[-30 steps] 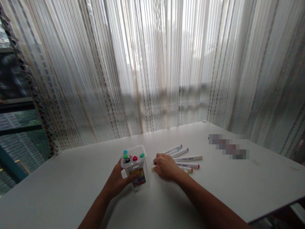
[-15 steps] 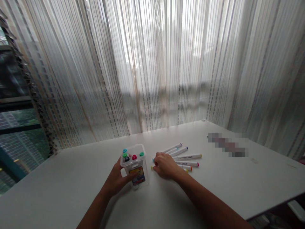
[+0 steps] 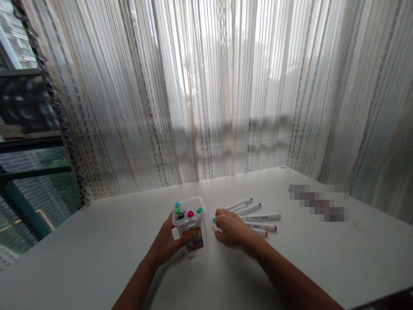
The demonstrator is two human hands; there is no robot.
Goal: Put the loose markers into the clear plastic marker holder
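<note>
My left hand (image 3: 167, 241) is wrapped round a clear plastic box (image 3: 206, 241), which stands upright on the white table with its top open. Inside it are several markers, their ends showing blue, green, black and red (image 3: 190, 213). A colourful label is on the box's front, partly under my thumb. To the right, my right hand (image 3: 230, 228) is closed over the near ends of several white markers lying on the table. A yellow-ended marker (image 3: 213, 228) pokes out between its thumb and fingers, just below a cyan-ended marker (image 3: 213, 219). The palm hides their bodies.
Several white markers (image 3: 263, 217) fan out to the right of my right hand, with purple, yellow, pink and orange ends. A pixelated long object (image 3: 318, 202) lies farther right on the table (image 3: 97, 249). Striped sheer curtains (image 3: 206, 107) hang behind the table's far edge.
The view has shifted slightly, so everything sits a little more to the right. My left hand still holds the box; my right thumb has lowered a little beside the yellow-ended marker.
</note>
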